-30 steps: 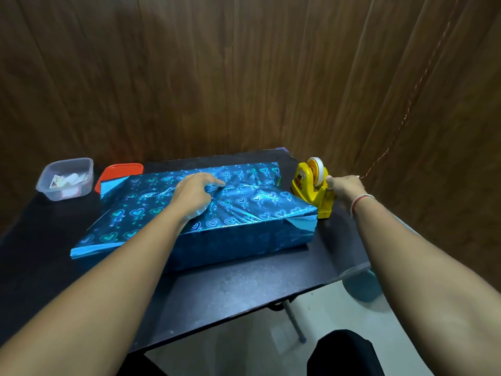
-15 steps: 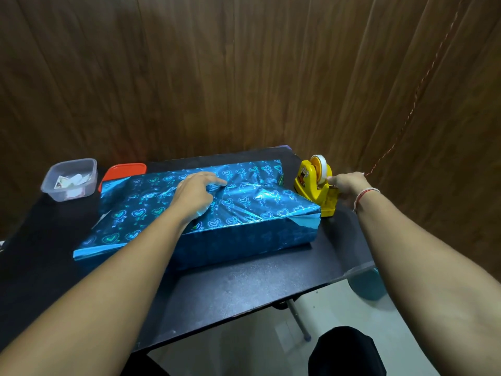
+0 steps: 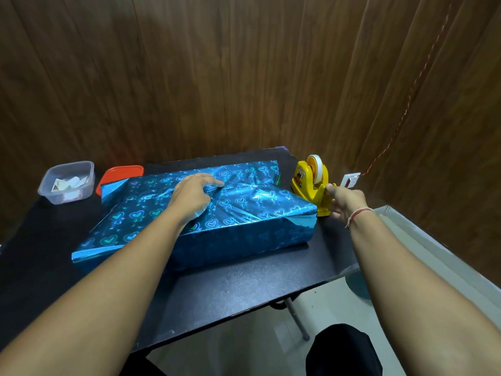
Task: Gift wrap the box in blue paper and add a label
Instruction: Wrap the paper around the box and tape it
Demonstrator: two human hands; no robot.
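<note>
Left hand (image 3: 192,196): lying palm-down on top of the box (image 3: 206,213), fingers straight, forefinger pressing the overlapped seam of the blue paper (image 3: 244,198); grip open, holding nothing. Right hand (image 3: 343,200): reaching to the front end of the yellow tape dispenser (image 3: 311,185), fingertips (image 3: 330,187) meeting at its cutter; whether this grip is pinching tape cannot be told. Box: sitting on the black table (image 3: 230,289), mid-surface, wrapped along its length in heart-patterned foil, paper ends standing loose at both short sides. Tape dispenser: standing just beside the box's right end. Clear tub (image 3: 67,181) holding paper slips: resting at the far left corner, its red lid (image 3: 120,172) lying beside it, partly behind the box.
</note>
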